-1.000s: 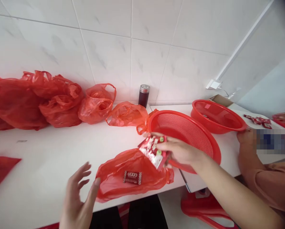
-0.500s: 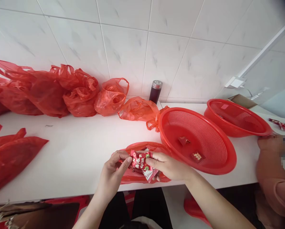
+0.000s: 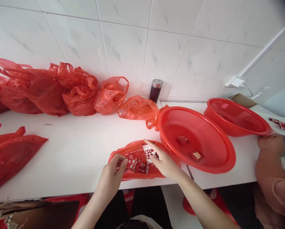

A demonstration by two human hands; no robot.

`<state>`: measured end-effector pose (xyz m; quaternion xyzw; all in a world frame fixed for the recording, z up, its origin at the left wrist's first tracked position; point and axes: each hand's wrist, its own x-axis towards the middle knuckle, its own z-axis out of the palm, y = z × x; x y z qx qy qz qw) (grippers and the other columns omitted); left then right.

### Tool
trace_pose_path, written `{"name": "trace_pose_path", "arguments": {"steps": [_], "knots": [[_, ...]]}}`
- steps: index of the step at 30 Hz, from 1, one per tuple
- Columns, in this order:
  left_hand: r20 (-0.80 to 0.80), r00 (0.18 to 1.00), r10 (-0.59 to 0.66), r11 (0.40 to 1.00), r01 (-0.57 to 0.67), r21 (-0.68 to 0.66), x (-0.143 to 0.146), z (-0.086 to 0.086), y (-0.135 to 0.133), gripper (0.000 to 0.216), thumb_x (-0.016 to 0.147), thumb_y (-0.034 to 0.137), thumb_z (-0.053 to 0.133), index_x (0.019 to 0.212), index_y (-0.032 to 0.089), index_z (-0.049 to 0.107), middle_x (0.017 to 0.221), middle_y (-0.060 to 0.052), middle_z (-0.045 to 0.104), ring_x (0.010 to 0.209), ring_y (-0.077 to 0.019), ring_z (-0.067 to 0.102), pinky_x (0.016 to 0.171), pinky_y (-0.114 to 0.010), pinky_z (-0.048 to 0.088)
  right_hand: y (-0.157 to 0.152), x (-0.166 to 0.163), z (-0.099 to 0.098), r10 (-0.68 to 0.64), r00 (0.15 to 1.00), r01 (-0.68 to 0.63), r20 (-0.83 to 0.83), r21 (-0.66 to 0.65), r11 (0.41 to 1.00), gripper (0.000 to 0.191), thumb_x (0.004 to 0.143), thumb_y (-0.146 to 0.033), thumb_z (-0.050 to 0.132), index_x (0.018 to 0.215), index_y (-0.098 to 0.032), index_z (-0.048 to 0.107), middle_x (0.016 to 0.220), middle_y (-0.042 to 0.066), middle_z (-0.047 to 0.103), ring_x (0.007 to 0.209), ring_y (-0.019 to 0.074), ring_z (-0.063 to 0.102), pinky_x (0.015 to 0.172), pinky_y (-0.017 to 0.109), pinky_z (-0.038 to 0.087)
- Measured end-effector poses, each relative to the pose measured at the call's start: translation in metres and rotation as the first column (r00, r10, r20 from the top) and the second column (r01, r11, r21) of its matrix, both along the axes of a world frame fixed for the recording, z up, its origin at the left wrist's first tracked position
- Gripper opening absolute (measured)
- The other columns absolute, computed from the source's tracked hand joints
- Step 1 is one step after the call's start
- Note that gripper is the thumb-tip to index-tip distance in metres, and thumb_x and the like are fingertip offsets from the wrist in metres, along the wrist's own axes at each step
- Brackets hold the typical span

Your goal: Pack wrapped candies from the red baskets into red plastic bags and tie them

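Pinched by my left hand (image 3: pixel 115 170) is a small red wrapped candy packet (image 3: pixel 133 163) with white lettering. My right hand (image 3: pixel 165 160) has a white-and-red patterned packet (image 3: pixel 149 153) between its thumb and fingers. Both packets are over the mouth of a red plastic bag (image 3: pixel 125 149) lying open near the table's front edge. A dark red packet (image 3: pixel 143 168) shows inside the bag below my hands. Just right of my right hand stands a red perforated basket (image 3: pixel 220 140) with two small packets on its bottom.
Several red plastic bags (image 3: pixel 46 92) line the tiled wall, and another bag (image 3: pixel 10 156) lies at left. Near the wall stands a dark flask (image 3: pixel 155 90). Beyond a second red basket (image 3: pixel 242 127) are more packets (image 3: pixel 282 124); another person's arm (image 3: pixel 267 159) is at right.
My hands have moved apart, each with a packet, where they were together over the packets. The bag's mouth now shows wider beneath them, and a dark stick-like thing appears beside the basket.
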<state>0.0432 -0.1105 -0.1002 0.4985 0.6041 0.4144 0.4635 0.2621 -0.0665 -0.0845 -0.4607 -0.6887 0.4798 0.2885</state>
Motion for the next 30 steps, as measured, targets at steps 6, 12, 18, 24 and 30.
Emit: {"name": "trace_pose_path", "arguments": {"steps": [6, 12, 18, 24, 30], "knots": [[-0.388, 0.919, 0.075, 0.981, 0.002, 0.194, -0.004, -0.003, 0.010, 0.038, 0.091, 0.036, 0.044, 0.125, 0.028, 0.057, 0.122, -0.008, 0.066, 0.109, -0.0278, 0.063, 0.089, -0.039, 0.048, -0.003, 0.002, -0.008, -0.111, 0.993, 0.110, -0.039, -0.025, 0.994, 0.072, 0.091, -0.030, 0.049, 0.152, -0.038, 0.012, 0.156, -0.001, 0.027, 0.144, 0.0192, 0.023, 0.117, 0.042, 0.020], [-0.225, 0.974, 0.010, 0.985, 0.029, 0.170, 0.006, 0.010, 0.011, 0.035, 0.085, 0.042, 0.057, 0.115, 0.028, 0.067, 0.121, -0.008, 0.067, 0.101, -0.0275, 0.066, 0.079, -0.035, 0.053, -0.002, -0.001, 0.009, 0.006, 0.999, -0.014, -0.051, -0.144, 0.990, 0.072, 0.094, -0.034, 0.047, 0.153, -0.035, 0.007, 0.109, 0.004, 0.062, 0.096, 0.0191, 0.061, 0.095, 0.042, 0.046], [0.170, 0.975, -0.140, 0.990, 0.133, 0.051, 0.016, 0.011, 0.023, 0.023, 0.080, 0.044, 0.065, 0.084, 0.022, 0.069, 0.082, -0.007, 0.071, 0.077, -0.0231, 0.067, 0.072, -0.035, 0.054, -0.006, -0.007, 0.020, 0.138, 0.981, -0.165, -0.138, -0.208, 0.964, 0.079, 0.090, -0.032, 0.056, 0.153, -0.037, 0.009, 0.085, -0.001, 0.062, 0.073, 0.0154, 0.060, 0.075, 0.034, 0.051], [0.591, 0.804, 0.070, 0.994, -0.007, -0.108, 0.020, 0.005, 0.018, 0.028, 0.073, 0.042, 0.074, 0.070, 0.018, 0.059, 0.070, 0.000, 0.064, 0.066, -0.0135, 0.059, 0.067, -0.028, 0.054, -0.008, -0.016, 0.011, -0.078, 0.975, 0.050, -0.210, -0.136, 0.989, 0.055, 0.093, -0.043, 0.050, 0.145, -0.034, 0.035, 0.078, 0.000, 0.065, 0.068, 0.0171, 0.060, 0.067, 0.032, 0.051], [0.518, 0.850, 0.093, 0.993, -0.043, -0.108, 0.026, 0.005, 0.010, 0.029, 0.077, 0.045, 0.069, 0.078, 0.018, 0.058, 0.079, -0.001, 0.062, 0.076, -0.0155, 0.061, 0.071, -0.030, 0.055, 0.003, -0.017, -0.004, -0.169, 0.972, 0.154, -0.163, -0.102, 0.983, 0.042, 0.093, -0.045, 0.048, 0.131, -0.028, 0.049, 0.095, 0.004, 0.068, 0.084, 0.0212, 0.066, 0.073, 0.036, 0.054]]}}
